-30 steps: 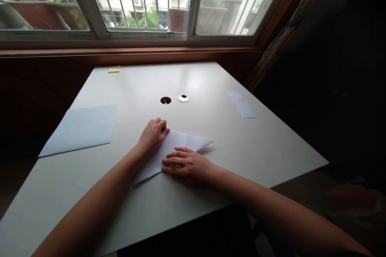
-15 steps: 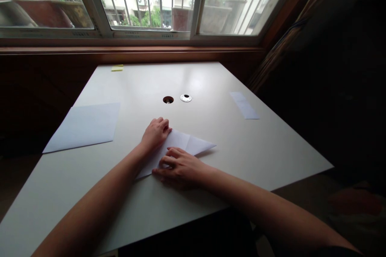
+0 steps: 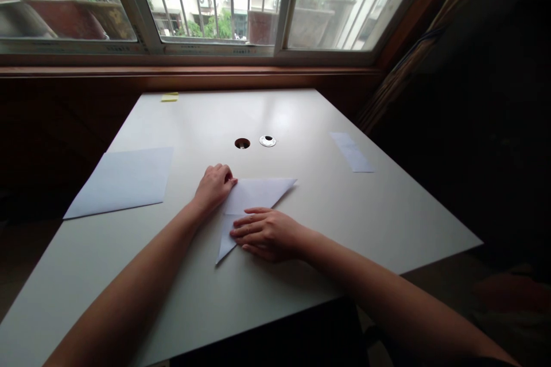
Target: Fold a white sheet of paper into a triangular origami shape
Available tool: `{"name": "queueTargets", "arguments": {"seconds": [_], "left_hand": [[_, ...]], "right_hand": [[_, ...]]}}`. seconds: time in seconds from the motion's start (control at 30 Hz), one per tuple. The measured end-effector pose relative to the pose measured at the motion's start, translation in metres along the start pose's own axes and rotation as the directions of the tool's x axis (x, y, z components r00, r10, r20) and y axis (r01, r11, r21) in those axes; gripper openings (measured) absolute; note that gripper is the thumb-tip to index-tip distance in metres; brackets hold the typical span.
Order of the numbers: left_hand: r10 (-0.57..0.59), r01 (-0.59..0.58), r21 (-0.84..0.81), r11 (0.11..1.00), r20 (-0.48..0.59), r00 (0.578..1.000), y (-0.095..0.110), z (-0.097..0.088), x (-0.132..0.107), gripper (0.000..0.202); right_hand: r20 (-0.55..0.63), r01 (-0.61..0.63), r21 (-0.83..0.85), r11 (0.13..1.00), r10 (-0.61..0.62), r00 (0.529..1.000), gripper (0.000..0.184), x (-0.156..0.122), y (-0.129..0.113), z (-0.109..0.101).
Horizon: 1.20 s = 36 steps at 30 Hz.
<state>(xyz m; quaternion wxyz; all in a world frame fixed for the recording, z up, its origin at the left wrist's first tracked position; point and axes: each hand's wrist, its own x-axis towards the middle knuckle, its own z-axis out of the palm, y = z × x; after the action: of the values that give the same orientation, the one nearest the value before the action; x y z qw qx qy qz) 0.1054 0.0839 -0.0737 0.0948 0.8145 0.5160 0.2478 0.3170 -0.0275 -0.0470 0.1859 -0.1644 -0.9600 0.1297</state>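
A white sheet of paper (image 3: 258, 192), folded into a triangle, lies on the white table in front of me. A crease runs across it, and one point reaches right while another points toward me. At its far left corner my left hand (image 3: 215, 183) has curled fingers, with thumb and forefinger pinching the paper's edge. My right hand (image 3: 269, 235) rests on the lower part of the triangle. Its fingers are stretched out and point left, pressing the paper's slanted edge and hiding part of it.
A larger white sheet (image 3: 124, 180) lies at the left edge of the table (image 3: 344, 229). To the right is a narrow paper strip (image 3: 352, 152). Near the middle are a round cable hole (image 3: 242, 143) and its metal cover (image 3: 267, 141). Yellow sticky notes (image 3: 170, 97) lie at the back.
The folded paper has turned counterclockwise, its right point swinging away from me. My left hand has shifted slightly left with its corner. My right hand's fingers have gone from curled to stretched out.
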Motion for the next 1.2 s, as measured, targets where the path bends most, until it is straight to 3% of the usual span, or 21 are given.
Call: {"name": "queueTargets", "arguments": {"seconds": [0.1, 0.17, 0.27, 0.33, 0.43, 0.6, 1.2], "left_hand": [[0.003, -0.003, 0.008, 1.000, -0.085, 0.996, 0.002, -0.001, -0.002, 0.027], [0.117, -0.117, 0.000, 0.993, -0.091, 0.989, 0.006, -0.003, -0.004, 0.034], [0.377, -0.374, -0.068, 0.925, 0.048, 0.925, 0.011, -0.005, -0.005, 0.032], [0.459, -0.452, -0.081, 0.888, 0.179, 0.870, 0.012, -0.004, -0.005, 0.035], [0.416, -0.437, -0.001, 0.899, 0.311, 0.855, 0.013, -0.002, -0.006, 0.045], [0.354, -0.408, 0.068, 0.910, 0.383, 0.853, 0.013, 0.000, -0.006, 0.049], [0.345, -0.395, 0.059, 0.917, 0.383, 0.857, 0.012, -0.002, -0.008, 0.050]], "right_hand": [[-0.010, 0.003, 0.051, 0.999, -0.003, 1.000, 0.024, -0.009, 0.009, -0.004], [-0.011, 0.003, 0.076, 0.997, -0.002, 1.000, 0.023, -0.012, 0.013, -0.007], [-0.004, 0.000, 0.093, 0.996, 0.001, 1.000, 0.023, -0.015, 0.015, -0.009], [-0.010, 0.002, 0.096, 0.995, -0.001, 1.000, 0.023, -0.016, 0.016, -0.010], [-0.029, 0.010, 0.089, 0.996, -0.008, 1.000, 0.022, -0.017, 0.016, -0.009], [-0.039, 0.032, 0.043, 0.999, -0.030, 0.999, 0.025, -0.017, 0.010, -0.007], [-0.002, 0.103, 0.005, 0.995, -0.103, 0.995, 0.025, 0.002, -0.021, 0.018]]}}
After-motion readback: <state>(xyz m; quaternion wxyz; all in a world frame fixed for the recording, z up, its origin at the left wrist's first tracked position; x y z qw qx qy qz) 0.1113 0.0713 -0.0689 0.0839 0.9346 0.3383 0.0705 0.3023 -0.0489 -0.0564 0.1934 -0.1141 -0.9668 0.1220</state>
